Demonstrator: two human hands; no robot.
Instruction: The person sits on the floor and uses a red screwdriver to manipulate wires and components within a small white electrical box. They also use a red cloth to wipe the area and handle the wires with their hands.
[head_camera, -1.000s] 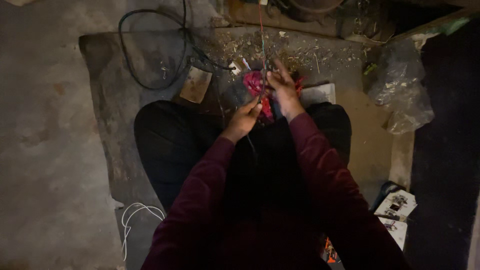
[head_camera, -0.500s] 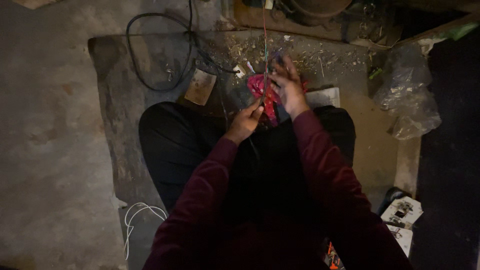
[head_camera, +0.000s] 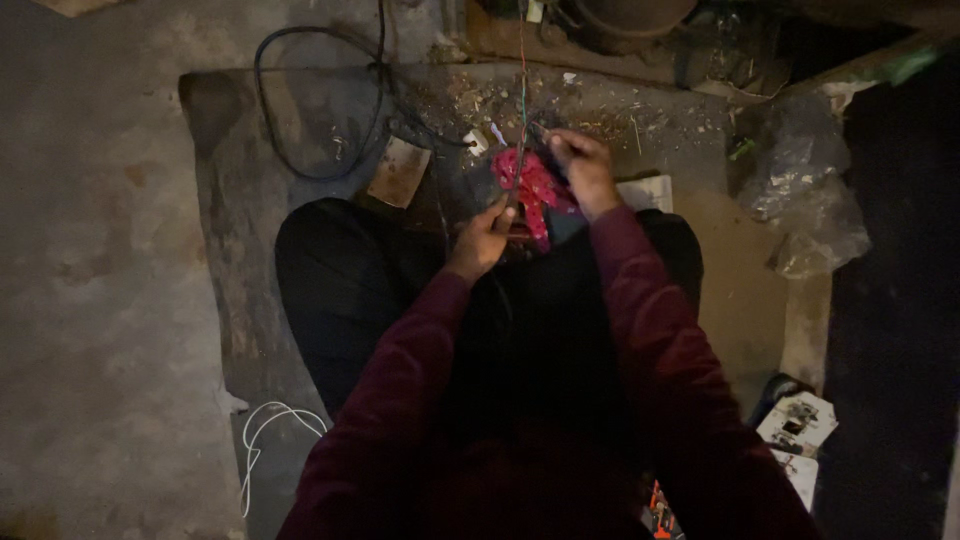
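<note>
A bright pink bundle is lying over the person's lap, and everything else is sitting around it. The left hand is curling just below and left of the bundle, pinching a thin dark stick-like tool whose tip is meeting it. The right hand is closing on the bundle's upper right edge. A thin wire is rising straight up from the bundle. A black cable is looping well up-left of it. Compared with half a second earlier, both hands are keeping the same grip on the bundle.

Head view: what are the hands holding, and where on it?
Right hand grips the pink bundle at its upper right edge. Left hand pinches a thin strand at the bundle's lower left; too dim to identify it.
</note>
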